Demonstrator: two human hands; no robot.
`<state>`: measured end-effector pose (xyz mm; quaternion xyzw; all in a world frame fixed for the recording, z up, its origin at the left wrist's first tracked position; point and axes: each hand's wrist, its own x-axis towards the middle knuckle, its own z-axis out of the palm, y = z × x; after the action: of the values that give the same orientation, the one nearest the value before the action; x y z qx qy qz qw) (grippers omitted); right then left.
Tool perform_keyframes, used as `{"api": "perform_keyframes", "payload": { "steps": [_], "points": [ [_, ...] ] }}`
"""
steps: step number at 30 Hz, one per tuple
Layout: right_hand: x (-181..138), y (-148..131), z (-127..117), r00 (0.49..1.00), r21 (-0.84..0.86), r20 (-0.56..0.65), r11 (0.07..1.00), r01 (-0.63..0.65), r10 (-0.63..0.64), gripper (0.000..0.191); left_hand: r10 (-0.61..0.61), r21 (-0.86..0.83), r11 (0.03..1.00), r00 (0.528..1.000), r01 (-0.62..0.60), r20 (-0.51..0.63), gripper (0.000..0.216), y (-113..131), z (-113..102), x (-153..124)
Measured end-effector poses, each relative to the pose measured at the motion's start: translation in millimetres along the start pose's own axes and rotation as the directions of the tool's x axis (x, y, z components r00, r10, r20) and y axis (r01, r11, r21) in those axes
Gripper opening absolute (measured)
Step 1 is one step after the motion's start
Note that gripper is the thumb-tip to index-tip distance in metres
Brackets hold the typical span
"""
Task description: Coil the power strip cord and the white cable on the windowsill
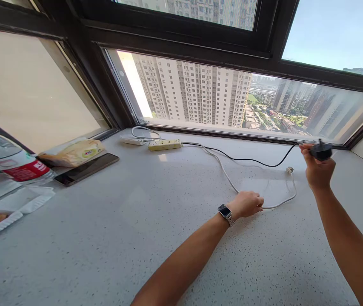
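My left hand (pixel 247 204), with a watch on the wrist, rests on the pale speckled sill (pixel 155 221) and grips a white cable (pixel 222 170). This cable loops round to a small plug end (pixel 290 170). My right hand (pixel 318 169) is lifted near the window at the right and holds a small black round device (pixel 321 151). A black cable (pixel 248 160) runs from that device left to a yellowish power strip (pixel 164 145).
A white adapter (pixel 132 140) with a coiled cord lies beside the power strip. At the left lie a dark phone (pixel 87 168), a yellow snack packet (pixel 72 153), a plastic bottle (pixel 9 163) and a white tray (pixel 12 210). Dark window frames rise behind the sill.
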<state>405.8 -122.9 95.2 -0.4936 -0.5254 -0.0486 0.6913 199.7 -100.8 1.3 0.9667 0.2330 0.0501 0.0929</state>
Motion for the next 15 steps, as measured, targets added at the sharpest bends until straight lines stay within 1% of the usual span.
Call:
{"api": "perform_keyframes", "payload": {
  "steps": [1,2,3,4,5,6,7,8,9,10,11,12,13,14,15],
  "points": [
    [-5,14,7,0.989,-0.089,0.146,0.996,-0.013,0.026,0.015,0.028,-0.052,0.998,0.999,-0.03,-0.025,0.014,-1,-9,-9],
    [-11,25,12,0.966,-0.156,0.252,0.988,-0.017,0.057,0.014,0.063,-0.143,0.987,0.995,-0.074,-0.078,0.014,-3,-18,-18],
    [-17,32,17,0.927,-0.225,0.36,0.974,-0.019,0.101,0.012,0.101,-0.265,0.955,0.985,-0.136,-0.141,0.014,-5,-29,-26],
    [-22,36,21,0.873,-0.278,0.463,0.96,-0.025,0.156,0.011,0.126,-0.403,0.893,0.971,-0.201,-0.203,0.016,-8,-41,-32],
    [-25,36,24,0.803,-0.319,0.554,0.947,-0.039,0.22,0.011,0.124,-0.535,0.808,0.958,-0.249,-0.258,0.018,-11,-52,-36],
    [-26,34,25,0.704,-0.353,0.647,0.933,-0.067,0.295,0.012,0.092,-0.635,0.722,0.948,-0.274,-0.304,0.021,-15,-62,-37],
    [-25,29,26,0.576,-0.379,0.729,0.919,-0.112,0.371,0.012,0.031,-0.701,0.653,0.935,-0.286,-0.352,0.024,-19,-71,-36],
    [-21,24,26,0.44,-0.4,0.786,0.9,-0.173,0.434,0.013,-0.054,-0.733,0.616,0.912,-0.289,-0.406,0.025,-23,-79,-31],
    [-15,19,25,0.325,-0.422,0.812,0.873,-0.244,0.484,0.015,-0.151,-0.731,0.621,0.873,-0.282,-0.464,0.025,-26,-84,-25],
    [-8,13,22,0.268,-0.441,0.807,0.839,-0.32,0.526,0.019,-0.253,-0.706,0.663,0.813,-0.25,-0.525,0.023,-28,-87,-16],
    [-1,8,19,0.304,-0.44,0.768,0.81,-0.388,0.564,0.024,-0.349,-0.666,0.724,0.737,-0.179,-0.579,0.02,-29,-87,-7],
    [5,3,14,0.438,-0.407,0.68,0.8,-0.44,0.588,0.029,-0.427,-0.616,0.785,0.661,-0.069,-0.618,0.016,-28,-85,3],
    [7,-2,9,0.629,-0.34,0.523,0.817,-0.465,0.575,0.032,-0.482,-0.563,0.824,0.596,0.061,-0.642,0.013,-25,-81,12],
    [6,-8,4,0.803,-0.252,0.312,0.86,-0.444,0.507,0.035,-0.508,-0.509,0.843,0.57,0.174,-0.646,0.012,-22,-76,21],
    [-2,-15,0,0.917,-0.184,0.104,0.913,-0.363,0.386,0.036,-0.514,-0.461,0.851,0.582,0.253,-0.63,0.011,-18,-70,28]
  ]
}}
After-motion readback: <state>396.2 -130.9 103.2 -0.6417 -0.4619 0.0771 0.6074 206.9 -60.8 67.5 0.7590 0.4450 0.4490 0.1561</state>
